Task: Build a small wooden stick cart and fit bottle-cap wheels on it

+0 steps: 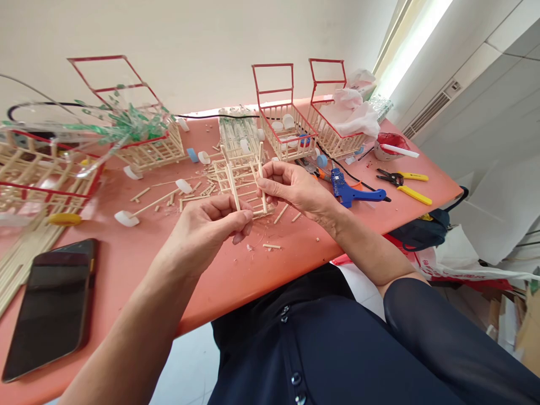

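Tabletop [219,281] in salmon pink ends in a rounded near edge that slants away to the right, close to the person's lap; a strip of its surface, dotted with chips and a short offcut [271,246], runs between the hands and that edge. Room is tighter elsewhere — a phone [53,306] lies left of the left forearm, a blue glue gun [352,194] just beyond the right forearm, and a slatted cart [291,151] stands behind.

Pale stick [232,183] leans slightly, long axis steep, upper end tipped left and away; whether it is one piece or two side by side I cannot tell. Second stick [260,156] rises nearly upright to its right. Left hand [215,219] grasps the pale stick near its lower end, between thumb and fingers, so most of it projects above the grip. Right hand [291,185] pinches the second stick around its middle. Behind both lies a stick lattice [246,184] — any join to it is unclear.
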{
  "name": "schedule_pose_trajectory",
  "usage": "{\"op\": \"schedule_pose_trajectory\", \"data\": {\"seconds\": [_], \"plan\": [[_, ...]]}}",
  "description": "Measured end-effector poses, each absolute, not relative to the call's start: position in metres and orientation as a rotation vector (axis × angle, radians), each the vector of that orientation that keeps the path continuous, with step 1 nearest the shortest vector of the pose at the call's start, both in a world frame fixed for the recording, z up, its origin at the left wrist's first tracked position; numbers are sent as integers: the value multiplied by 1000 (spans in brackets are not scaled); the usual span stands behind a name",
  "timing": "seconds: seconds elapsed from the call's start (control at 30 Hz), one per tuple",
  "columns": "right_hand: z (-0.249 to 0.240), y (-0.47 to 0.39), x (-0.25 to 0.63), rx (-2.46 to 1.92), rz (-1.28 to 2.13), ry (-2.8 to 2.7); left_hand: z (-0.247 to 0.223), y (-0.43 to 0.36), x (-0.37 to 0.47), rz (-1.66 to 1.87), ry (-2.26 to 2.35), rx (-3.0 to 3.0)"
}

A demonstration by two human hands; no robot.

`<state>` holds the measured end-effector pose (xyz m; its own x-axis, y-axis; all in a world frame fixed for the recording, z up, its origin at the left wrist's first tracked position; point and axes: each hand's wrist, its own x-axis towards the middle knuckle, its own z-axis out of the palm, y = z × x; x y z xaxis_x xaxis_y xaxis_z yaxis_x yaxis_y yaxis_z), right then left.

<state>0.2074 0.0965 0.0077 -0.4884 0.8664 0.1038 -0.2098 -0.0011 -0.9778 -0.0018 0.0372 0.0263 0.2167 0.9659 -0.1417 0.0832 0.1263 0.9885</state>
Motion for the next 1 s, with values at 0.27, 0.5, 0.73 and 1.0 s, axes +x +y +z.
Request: {"op": "schedule_pose_trajectory", "data": {"seconds": [0.27,0.5,0.73,1.0], "plan": [[7,96,207,-733,1602,-1457,31,36,1,921,1122,1267],[8,96,207,-710,1589,-1471,28,37,0,912,1115,1290],[7,97,207,-702,1590,-1469,28,36,0,907,1118,1286],[5,96,206,-719,1585,-1468,27,37,0,908,1128,1270]]}}
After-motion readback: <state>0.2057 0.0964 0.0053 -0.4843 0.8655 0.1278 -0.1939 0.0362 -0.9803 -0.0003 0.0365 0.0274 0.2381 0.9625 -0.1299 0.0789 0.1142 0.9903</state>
